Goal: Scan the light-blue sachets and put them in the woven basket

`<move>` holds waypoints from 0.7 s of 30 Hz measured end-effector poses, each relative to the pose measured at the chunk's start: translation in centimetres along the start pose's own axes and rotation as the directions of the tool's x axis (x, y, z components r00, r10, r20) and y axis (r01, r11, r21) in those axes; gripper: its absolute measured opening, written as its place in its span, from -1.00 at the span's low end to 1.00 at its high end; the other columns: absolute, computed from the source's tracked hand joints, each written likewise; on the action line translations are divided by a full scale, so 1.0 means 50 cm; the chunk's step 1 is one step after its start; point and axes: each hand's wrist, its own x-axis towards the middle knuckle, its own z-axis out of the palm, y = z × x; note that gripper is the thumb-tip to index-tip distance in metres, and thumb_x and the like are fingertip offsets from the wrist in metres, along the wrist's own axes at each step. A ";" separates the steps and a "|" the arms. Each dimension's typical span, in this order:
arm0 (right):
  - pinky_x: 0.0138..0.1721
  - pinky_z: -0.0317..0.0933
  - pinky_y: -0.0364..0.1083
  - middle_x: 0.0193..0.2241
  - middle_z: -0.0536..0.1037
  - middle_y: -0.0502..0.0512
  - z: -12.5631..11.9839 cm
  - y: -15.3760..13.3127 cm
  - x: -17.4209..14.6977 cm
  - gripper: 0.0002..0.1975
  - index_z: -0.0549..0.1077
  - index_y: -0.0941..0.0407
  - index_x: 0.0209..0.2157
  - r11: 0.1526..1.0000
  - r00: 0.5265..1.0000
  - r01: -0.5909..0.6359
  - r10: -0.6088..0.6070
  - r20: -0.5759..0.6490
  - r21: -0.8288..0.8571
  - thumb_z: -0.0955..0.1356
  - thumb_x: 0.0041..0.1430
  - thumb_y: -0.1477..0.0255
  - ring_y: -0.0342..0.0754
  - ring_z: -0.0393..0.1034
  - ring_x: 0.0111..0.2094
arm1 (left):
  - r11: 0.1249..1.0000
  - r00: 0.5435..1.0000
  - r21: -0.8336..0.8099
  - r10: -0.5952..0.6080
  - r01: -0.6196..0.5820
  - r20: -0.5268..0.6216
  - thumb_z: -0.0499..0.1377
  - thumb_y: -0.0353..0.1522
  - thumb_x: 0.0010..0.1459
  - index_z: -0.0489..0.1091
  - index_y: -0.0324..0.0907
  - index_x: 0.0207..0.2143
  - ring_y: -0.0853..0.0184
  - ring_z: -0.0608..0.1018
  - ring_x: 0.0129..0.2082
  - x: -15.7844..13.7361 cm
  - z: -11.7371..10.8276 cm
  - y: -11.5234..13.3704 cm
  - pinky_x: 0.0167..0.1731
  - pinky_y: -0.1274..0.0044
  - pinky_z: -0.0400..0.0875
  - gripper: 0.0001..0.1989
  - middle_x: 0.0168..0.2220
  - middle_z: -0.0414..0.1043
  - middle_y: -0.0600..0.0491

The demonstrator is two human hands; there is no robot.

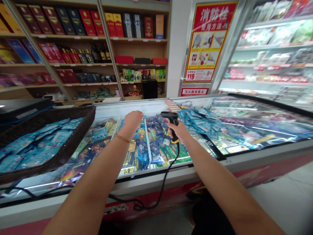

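Observation:
My right hand (182, 132) is wrapped round a black barcode scanner (173, 119) with yellow trim, held over the freezer. A black cable runs from its grip down over the freezer's front edge. My left hand (134, 120) is closed, its back towards me, a little left of the scanner. A small blue edge shows at its fingertips; the rest of what it holds is hidden. To the right, a heap of blue packets (199, 120) lies on the freezer's glass lid. More blue packets (52, 140) lie in a dark woven basket (85, 127) on the left.
Below my hands, the open section of the chest freezer (149, 167) holds packaged goods split by white wire dividers. Shelves with boxes and bottles (110, 37) stand behind. A red poster (211, 42) hangs on the wall, beside a lit display fridge (271, 45).

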 end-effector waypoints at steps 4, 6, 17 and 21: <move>-0.74 0.15 -0.20 -0.66 0.39 -0.14 -0.003 0.005 0.006 -0.78 0.28 0.09 -0.36 0.999 1.000 0.011 -0.012 0.014 0.045 0.44 0.13 0.42 -0.20 0.27 -0.76 | 0.997 0.998 -0.055 0.047 -0.049 -0.041 0.12 -0.39 0.21 0.57 -0.12 -0.18 0.04 0.59 -0.15 -0.002 0.030 0.028 -0.10 0.36 0.40 -0.76 -0.26 0.57 -0.15; -0.74 0.16 -0.19 -0.65 0.39 -0.14 -0.004 0.008 0.009 -0.77 0.28 0.09 -0.36 0.999 1.000 0.018 -0.019 0.022 0.051 0.45 0.12 0.41 -0.20 0.27 -0.76 | 0.987 0.991 -0.128 0.085 -0.097 -0.101 0.06 -0.41 0.25 0.55 -0.15 -0.13 0.07 0.57 -0.09 -0.003 0.054 0.031 -0.05 0.36 0.39 -0.73 -0.16 0.55 -0.18; -0.76 0.14 -0.20 -0.64 0.40 -0.12 -0.002 0.010 0.003 -0.74 0.29 0.09 -0.39 0.999 0.999 0.031 -0.032 0.020 0.014 0.48 0.10 0.40 -0.20 0.27 -0.76 | 0.916 0.966 -0.386 0.006 -0.109 -0.259 0.29 -0.51 -0.08 0.47 -0.16 -0.45 0.11 0.50 -0.07 -0.009 0.110 -0.035 0.10 0.37 0.34 -0.88 -0.19 0.43 -0.09; -0.75 0.16 -0.20 -0.63 0.41 -0.11 -0.003 0.017 0.004 -0.74 0.31 0.10 -0.40 0.999 0.998 0.036 -0.037 0.047 0.022 0.48 0.09 0.38 -0.19 0.29 -0.75 | 0.907 0.955 -0.402 0.002 -0.126 -0.295 0.20 -0.55 0.00 0.51 -0.16 -0.30 0.14 0.48 -0.02 -0.019 0.101 -0.037 0.14 0.35 0.32 -0.79 -0.12 0.39 -0.08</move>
